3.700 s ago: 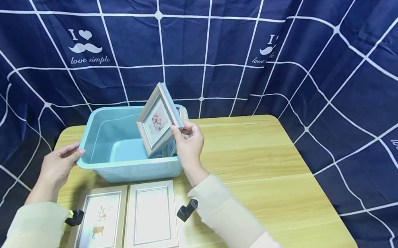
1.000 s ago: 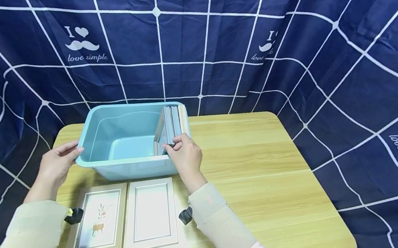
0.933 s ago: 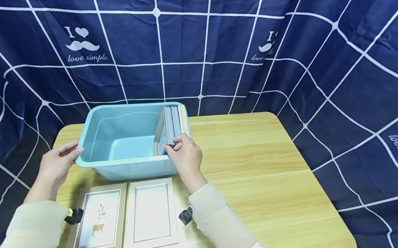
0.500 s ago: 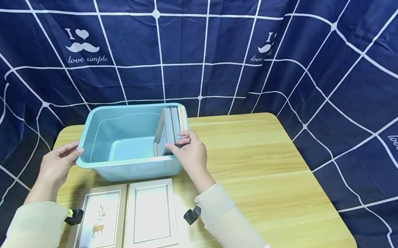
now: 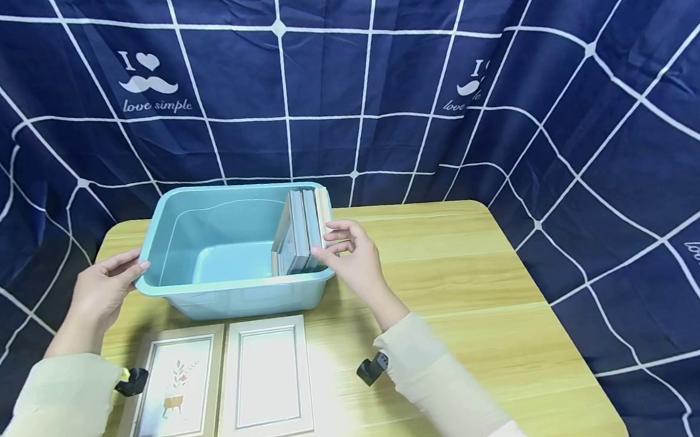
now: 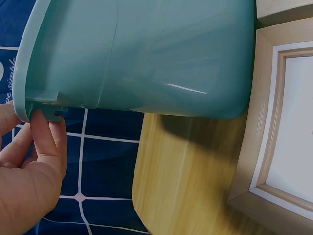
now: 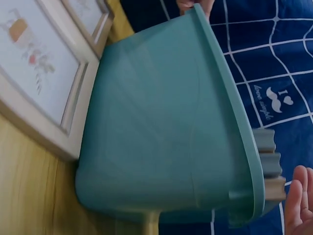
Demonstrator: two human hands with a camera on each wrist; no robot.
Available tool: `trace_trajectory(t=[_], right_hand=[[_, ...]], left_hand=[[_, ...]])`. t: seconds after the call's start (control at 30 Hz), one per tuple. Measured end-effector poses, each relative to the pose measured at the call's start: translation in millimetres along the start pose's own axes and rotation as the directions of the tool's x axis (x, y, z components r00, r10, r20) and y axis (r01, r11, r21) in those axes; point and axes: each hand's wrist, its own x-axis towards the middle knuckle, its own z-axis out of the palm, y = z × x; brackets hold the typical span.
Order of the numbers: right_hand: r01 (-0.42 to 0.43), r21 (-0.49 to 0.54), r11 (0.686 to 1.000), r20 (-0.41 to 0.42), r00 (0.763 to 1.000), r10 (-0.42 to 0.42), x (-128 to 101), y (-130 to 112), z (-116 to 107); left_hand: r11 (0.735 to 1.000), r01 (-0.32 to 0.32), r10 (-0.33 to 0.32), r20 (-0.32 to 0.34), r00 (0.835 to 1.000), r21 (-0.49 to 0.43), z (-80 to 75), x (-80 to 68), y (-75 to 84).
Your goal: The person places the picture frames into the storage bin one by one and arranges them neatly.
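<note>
My left hand [image 5: 100, 291] pinches the rim of a light blue plastic bin [image 5: 231, 302] at its left end; the left wrist view shows the fingers [image 6: 46, 142] under the lip. Inside the bin's right end, picture frames [image 5: 303, 227] stand on edge side by side, two with grey-blue edges and one beige. My right hand [image 5: 357, 260] is beside the bin's right front corner, fingers loosely bent with nothing in them. In the right wrist view its fingers [image 7: 299, 196] are apart from the frame edges [image 7: 266, 164], which stick up past the rim.
Two larger picture frames lie flat on the wooden table [image 5: 460, 292] in front of the bin: a beige one with a potted plant print [image 5: 173, 394] and a whitish one [image 5: 267, 380]. A dark blue gridded cloth [image 5: 334, 70] hangs behind and around the table.
The flower-print frame, earlier held tilted over the bin by my right hand, now stands inside with the others. My right hand has released it and moved right. The left hand stays on the rim.
</note>
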Motion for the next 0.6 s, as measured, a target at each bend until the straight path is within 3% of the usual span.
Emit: trace_trajectory(t=[0.37,0.6], right_hand=[[-0.16,0.05,0.986,0.111,0.982,0.154,3.8,-9.8,-31.0],[-0.327,0.067,0.943,0.161,0.936,0.314,6.7,22.4,-37.1]], left_hand=[[1.0,-0.023,0.023,-0.004,1.0,0.006,-0.7,1.0,-1.2],[0.999,-0.035,0.035,-0.004,0.999,0.002,-1.2,0.8,-2.0]])
